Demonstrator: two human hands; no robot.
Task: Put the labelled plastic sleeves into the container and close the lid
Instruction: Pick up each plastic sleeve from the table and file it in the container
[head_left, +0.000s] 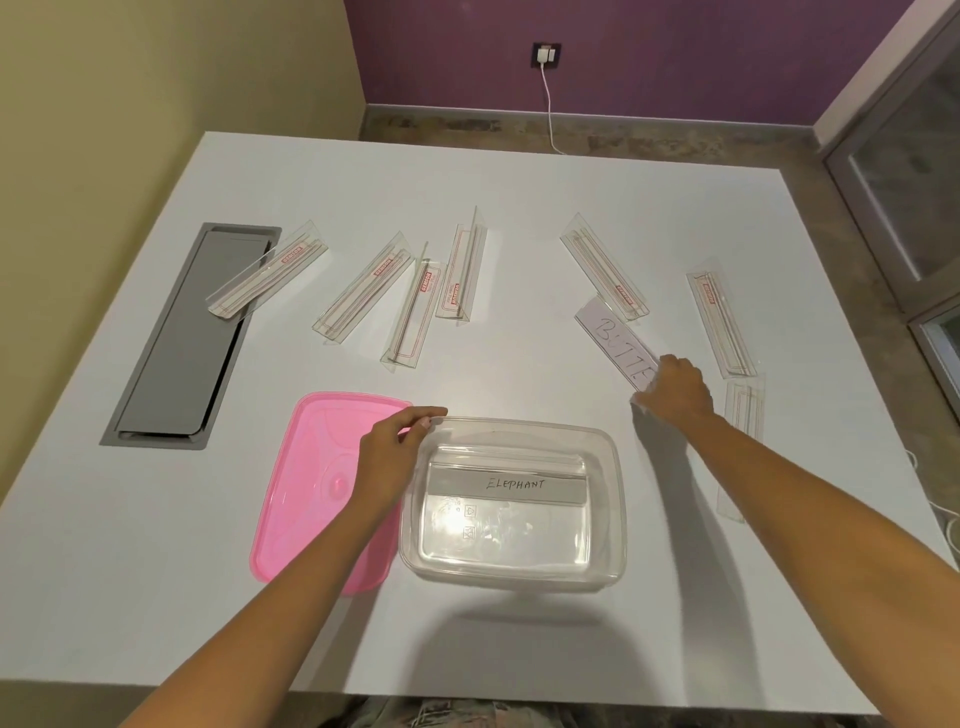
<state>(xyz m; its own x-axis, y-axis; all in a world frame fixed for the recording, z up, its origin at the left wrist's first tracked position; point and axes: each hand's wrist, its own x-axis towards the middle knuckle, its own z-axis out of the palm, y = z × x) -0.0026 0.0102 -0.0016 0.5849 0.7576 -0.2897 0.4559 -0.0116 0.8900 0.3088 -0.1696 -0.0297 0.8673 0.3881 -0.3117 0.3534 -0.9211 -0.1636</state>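
A clear plastic container (511, 574) stands open on the white table near me. One sleeve labelled ELEPHANT (506, 486) lies inside it. The pink lid (306, 493) lies flat just left of the container. My left hand (389, 457) rests over the lid's right edge with its fingertips at the container's far left rim. My right hand (678, 389) grips the near end of a sleeve with a hand-written label starting BUTTE (613, 338), which lies right of the container. Several sleeves (363, 288) with only red printed stickers are scattered across the far half of the table.
A grey recessed cable hatch (176, 338) is set in the table at the left, with one sleeve (267, 275) overlapping its far corner. Two more sleeves (722, 322) lie near the right table edge. A white cable runs from a wall socket (545, 54) to the floor.
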